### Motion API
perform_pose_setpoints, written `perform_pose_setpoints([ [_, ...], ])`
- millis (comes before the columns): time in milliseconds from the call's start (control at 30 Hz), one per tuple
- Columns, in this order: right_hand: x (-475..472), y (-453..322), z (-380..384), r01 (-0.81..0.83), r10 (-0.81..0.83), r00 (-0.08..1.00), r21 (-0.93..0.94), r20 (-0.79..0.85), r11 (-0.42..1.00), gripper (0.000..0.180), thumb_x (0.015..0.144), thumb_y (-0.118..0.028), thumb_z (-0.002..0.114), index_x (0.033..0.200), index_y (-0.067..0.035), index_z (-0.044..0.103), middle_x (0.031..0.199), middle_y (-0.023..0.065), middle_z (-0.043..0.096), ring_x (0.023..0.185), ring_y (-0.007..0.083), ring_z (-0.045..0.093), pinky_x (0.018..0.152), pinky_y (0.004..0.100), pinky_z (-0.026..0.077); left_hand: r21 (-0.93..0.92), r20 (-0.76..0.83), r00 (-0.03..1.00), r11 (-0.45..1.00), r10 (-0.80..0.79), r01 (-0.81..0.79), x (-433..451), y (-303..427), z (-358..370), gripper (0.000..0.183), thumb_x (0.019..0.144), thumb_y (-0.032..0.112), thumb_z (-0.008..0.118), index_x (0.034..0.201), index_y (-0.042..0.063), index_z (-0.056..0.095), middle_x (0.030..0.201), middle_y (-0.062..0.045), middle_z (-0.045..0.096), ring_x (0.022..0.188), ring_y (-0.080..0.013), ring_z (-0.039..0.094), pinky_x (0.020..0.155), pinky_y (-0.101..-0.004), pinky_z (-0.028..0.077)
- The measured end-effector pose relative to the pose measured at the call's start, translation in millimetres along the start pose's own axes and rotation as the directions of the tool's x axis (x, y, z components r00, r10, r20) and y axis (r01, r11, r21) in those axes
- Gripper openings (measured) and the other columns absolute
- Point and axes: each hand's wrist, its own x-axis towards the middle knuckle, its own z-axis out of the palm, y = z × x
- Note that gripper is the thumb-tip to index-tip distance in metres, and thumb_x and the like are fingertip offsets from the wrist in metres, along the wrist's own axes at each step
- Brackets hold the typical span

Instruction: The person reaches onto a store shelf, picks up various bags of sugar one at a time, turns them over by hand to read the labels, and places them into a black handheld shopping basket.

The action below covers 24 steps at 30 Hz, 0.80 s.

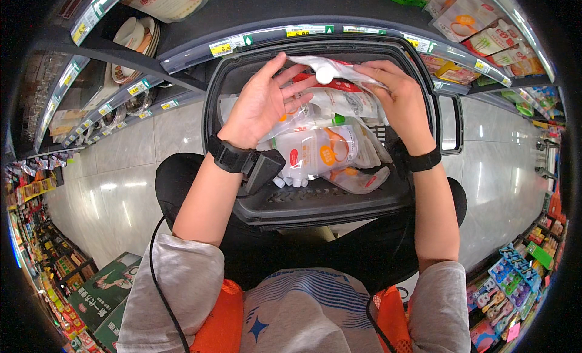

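My right hand grips the right end of a white spouted plastic pouch, holding it over the far part of a black plastic shopping basket. A round white cap faces me on the pouch. My left hand has its palm turned inward and fingers spread, with the thumb tip at the pouch's left corner. Below lie several clear pouches, among them one with orange print and another with a red band. Small white caps show at the near left.
Store shelving with price tags runs behind the basket. Bowls and bagged goods sit on the shelves. The basket's handle juts right. A green carton stands at lower left; a cable hangs by my left arm.
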Motion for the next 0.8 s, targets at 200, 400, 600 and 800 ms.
perform_pose_setpoints([
  [200,-6.9,15.1,14.8,0.097,-0.109,0.994,-0.394,-0.009,0.914,0.034,0.074,-0.001,0.062,0.106,-0.011,0.070,0.103,0.0072,0.068,0.088,0.0278,0.066,0.077,0.0354,0.052,0.083,-0.043,0.999,0.996,0.022,-0.018,5.3,-10.4,-3.3,0.038,0.090,0.028,0.066,0.119,0.006,0.053,0.120,-0.008,0.053,0.110,-0.0262,0.057,0.098,-0.0439,0.046],
  [400,-49.8,34.2,50.0,0.087,0.055,0.836,-0.230,0.546,0.969,0.037,0.074,-0.018,0.068,0.109,-0.005,0.066,0.106,0.0141,0.067,0.097,0.0291,0.064,0.084,0.0378,0.051,0.257,-0.189,0.978,0.957,-0.088,0.136,13.4,-29.9,-14.4,0.050,0.088,0.022,0.068,0.130,0.003,0.049,0.124,-0.009,0.054,0.107,-0.0217,0.056,0.099,-0.0402,0.045],
  [600,-42.7,13.1,64.3,0.057,0.169,0.821,-0.373,0.545,0.926,0.033,0.076,-0.023,0.070,0.100,-0.002,0.064,0.098,0.0151,0.066,0.091,0.0316,0.065,0.079,0.0399,0.052,0.318,-0.115,0.984,0.933,-0.139,0.169,14.7,-36.4,-12.8,0.055,0.088,0.023,0.068,0.132,-0.001,0.044,0.124,-0.008,0.053,0.111,-0.0195,0.053,0.100,-0.0368,0.043],
  [800,-44.7,17.1,65.8,0.061,0.161,0.854,-0.402,0.495,0.914,0.026,0.077,-0.028,0.068,0.086,-0.004,0.065,0.086,0.0155,0.065,0.078,0.0330,0.066,0.069,0.0425,0.053,0.347,-0.111,0.977,0.914,-0.183,0.211,25.5,-56.7,-19.3,0.061,0.093,0.039,0.059,0.136,0.001,0.039,0.131,-0.010,0.048,0.122,-0.0234,0.048,0.103,-0.0391,0.041],
])
